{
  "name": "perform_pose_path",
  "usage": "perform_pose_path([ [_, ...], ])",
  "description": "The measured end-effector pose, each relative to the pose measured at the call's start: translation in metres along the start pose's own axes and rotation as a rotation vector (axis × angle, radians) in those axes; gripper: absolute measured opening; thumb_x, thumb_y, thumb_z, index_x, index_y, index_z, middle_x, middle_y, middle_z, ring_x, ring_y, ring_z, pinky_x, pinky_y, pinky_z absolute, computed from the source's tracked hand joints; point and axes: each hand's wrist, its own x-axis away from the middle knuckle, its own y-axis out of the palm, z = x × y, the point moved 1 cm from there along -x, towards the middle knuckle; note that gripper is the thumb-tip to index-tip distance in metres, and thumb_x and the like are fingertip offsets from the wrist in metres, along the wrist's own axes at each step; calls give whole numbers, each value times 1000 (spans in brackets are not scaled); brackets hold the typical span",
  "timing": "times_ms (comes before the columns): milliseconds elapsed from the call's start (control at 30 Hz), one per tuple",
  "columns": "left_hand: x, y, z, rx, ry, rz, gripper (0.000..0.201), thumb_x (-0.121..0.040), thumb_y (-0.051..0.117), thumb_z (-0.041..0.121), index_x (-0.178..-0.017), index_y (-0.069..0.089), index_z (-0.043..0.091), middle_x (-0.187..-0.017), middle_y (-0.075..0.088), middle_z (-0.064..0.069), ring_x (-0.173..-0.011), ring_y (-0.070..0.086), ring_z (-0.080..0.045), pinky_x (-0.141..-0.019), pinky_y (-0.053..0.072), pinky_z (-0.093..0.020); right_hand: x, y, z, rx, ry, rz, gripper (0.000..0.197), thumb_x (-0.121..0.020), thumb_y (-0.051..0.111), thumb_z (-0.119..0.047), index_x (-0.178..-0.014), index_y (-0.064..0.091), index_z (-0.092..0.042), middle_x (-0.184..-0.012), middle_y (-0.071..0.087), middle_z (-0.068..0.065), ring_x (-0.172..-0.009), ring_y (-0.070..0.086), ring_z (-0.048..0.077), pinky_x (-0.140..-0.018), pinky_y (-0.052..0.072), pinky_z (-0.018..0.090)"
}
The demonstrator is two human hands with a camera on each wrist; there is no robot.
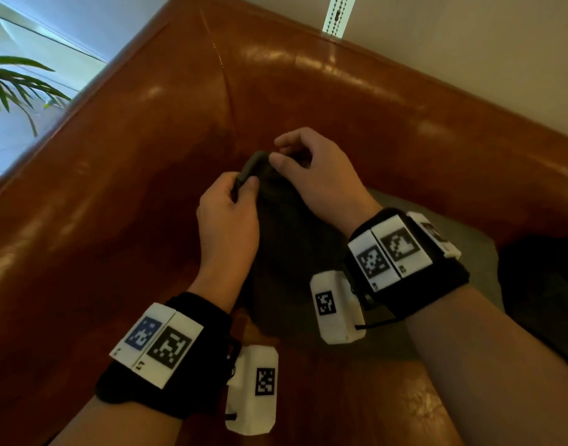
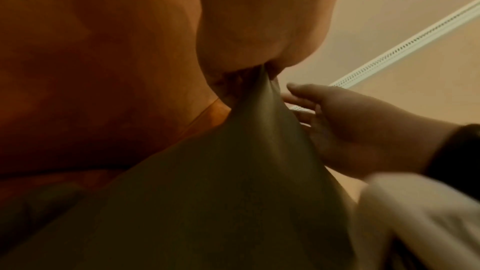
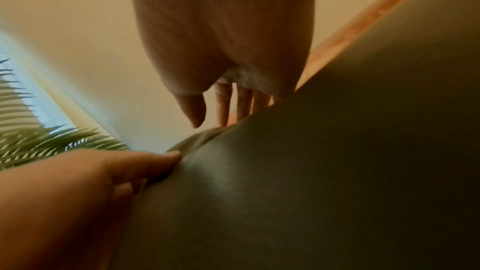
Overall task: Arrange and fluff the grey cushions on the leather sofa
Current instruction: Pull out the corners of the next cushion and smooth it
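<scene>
Setting: brown leather sofa (image 1: 121, 194) seen from above at its corner; pale wall (image 1: 469, 43) behind the backrest, plant (image 1: 15, 82) at far left by a window.
Cushion: one grey cushion (image 1: 285, 239) is stood on the seat in the sofa corner, its top corner raised toward the backrest. A second cushion (image 1: 462, 233) lies just to its right, partly hidden by the right wrist.
Left hand: left hand (image 1: 228, 217) is held at the raised corner; thumb and fingers (image 2: 228, 81) are clamped on the fabric, which is drawn up into a peak in the left wrist view.
Right hand: right hand (image 1: 318, 175) is placed at the same corner, just beside the left. Its thumb rests on the fabric in the head view; its fingers (image 3: 223, 106) appear loosely extended behind the edge in the right wrist view. A firm pinch cannot be confirmed.
Step (judged): corner-shaping of the first cushion, part of fluffing; the task looks partly done at most.
Next move (judged): the corner is to be pulled out to a point, then the body patted or shaken so the filling is spread.
Edges: backrest and armrest close in behind and to the left.
Open room: free seat is seen in front, toward the person; the second cushion limits sideways travel to the right.
</scene>
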Motion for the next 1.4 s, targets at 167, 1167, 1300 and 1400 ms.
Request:
perform_pose_path([
  [167, -7, -3, -1, -56, 53, 15, 32, -96, 56, 38, -72, 53, 17, -71, 53, -5, -64, 53, -22, -61, 48, -39, 53, -35, 34, 505, 179, 24, 46, -94, 45, -57, -133, 49, -33, -133, 47, -3, -127, 44, 23, -113, 23, 56],
  [1167, 78, 146, 50, -1111, 876, -717, 27, -95, 44, 40, -93, 59, 18, -92, 51, 4, -91, 49, -18, -79, 39, -37, 190, -115, 214, -213, 470, 352, 31, -85, 71, -35, -114, 66, -24, -110, 59, -3, -98, 55, 8, -86, 46, 25],
  [1300, 97, 206, 58, -1212, 847, -921, 32, -85, 50, 53, -97, 56, 24, -93, 51, 5, -92, 52, -18, -80, 47, -42, 181, -93, 232, -312, 420, 448, 24, -75, 80, -29, -95, 70, -22, -89, 59, -7, -87, 58, 11, -86, 51, 38],
  [1400, 106, 238, 54, -1505, 877, -963, 35, -79, 60, 60, -86, 48, 27, -84, 44, 8, -83, 49, -18, -71, 46, -39, 182, -89, 242, -308, 397, 505, 12, -74, 77, -29, -82, 68, -29, -76, 54, -14, -80, 59, 11, -81, 51, 46],
])
